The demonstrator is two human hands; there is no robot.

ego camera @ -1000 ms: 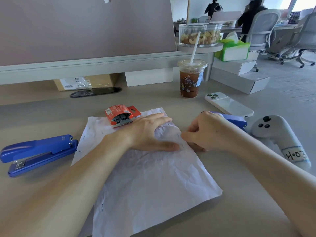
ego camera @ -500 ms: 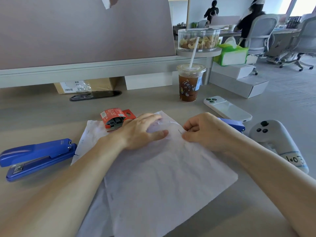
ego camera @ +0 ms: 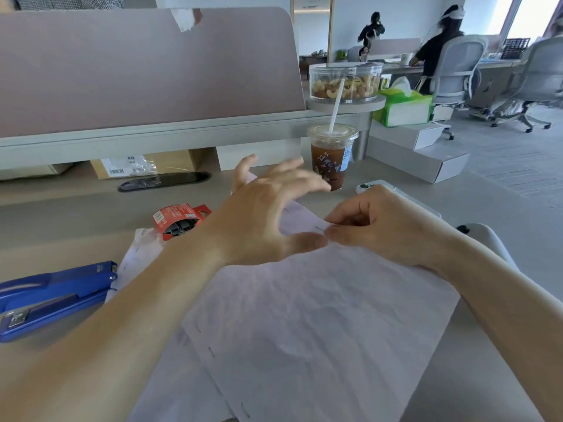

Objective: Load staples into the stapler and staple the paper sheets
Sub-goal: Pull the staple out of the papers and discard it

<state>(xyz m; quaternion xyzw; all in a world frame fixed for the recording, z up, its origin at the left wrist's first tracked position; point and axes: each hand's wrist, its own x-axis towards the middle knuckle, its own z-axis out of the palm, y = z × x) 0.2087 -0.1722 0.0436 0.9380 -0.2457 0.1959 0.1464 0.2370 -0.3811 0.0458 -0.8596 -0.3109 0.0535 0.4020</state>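
Crumpled white paper sheets lie on the desk before me, with several staples along their left edge. My right hand has its fingers curled and pinches the top sheet at its far edge, beside a small staple. Just left of it hovers my left hand, fingers spread and raised off the paper, thumb tip low by my right fingertips. The blue stapler lies closed at the left, apart from both hands. A red staple box sits open at the paper's far left corner.
An iced coffee cup with a straw stands just beyond my hands. A white phone and a white controller lie to the right. Behind are a nut container, a green tissue box, white boxes and the desk divider.
My left hand has lifted off the paper and spread its fingers; before, it pressed flat on the sheets. My right hand stays pinching the far edge.
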